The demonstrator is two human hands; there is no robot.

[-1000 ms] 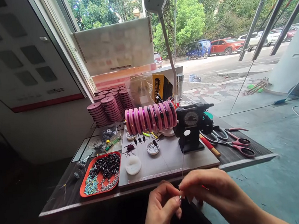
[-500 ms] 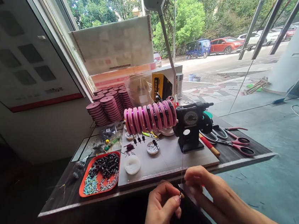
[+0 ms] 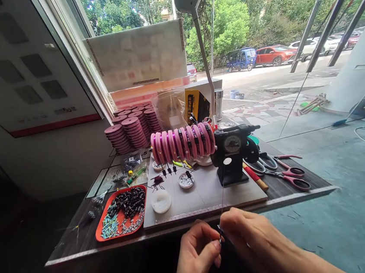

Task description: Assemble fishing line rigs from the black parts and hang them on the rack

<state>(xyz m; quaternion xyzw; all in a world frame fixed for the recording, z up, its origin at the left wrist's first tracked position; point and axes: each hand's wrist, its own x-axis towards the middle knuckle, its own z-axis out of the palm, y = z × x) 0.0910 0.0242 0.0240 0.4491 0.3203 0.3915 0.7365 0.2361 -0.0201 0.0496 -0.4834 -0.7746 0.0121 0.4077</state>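
Observation:
Low in the head view, just in front of the table edge, my left hand (image 3: 199, 254) pinches a small shiny metal piece (image 3: 220, 239) between thumb and forefinger. A thin line (image 3: 222, 199) runs from there up toward the black winding machine (image 3: 232, 148). My right hand (image 3: 253, 235) is closed beside it, with its fingertips pressed together at the line just above the metal piece. Its other fingers are hidden under the hand. Pink foam spools (image 3: 183, 143) sit in a row on the machine's shaft, several with black pieces on them.
An orange tray (image 3: 98, 234) of black, silver and teal small parts lies left. On the white board (image 3: 190, 214) are a bowl of white beads (image 3: 186, 180) and a white round dish (image 3: 161, 201). Scissors (image 3: 296, 176) lie right; stacked pink spools (image 3: 132, 128) stand behind.
My right hand has moved left and closed in beside my left fingertips at the line. The left hand keeps its pinch in nearly the same place.

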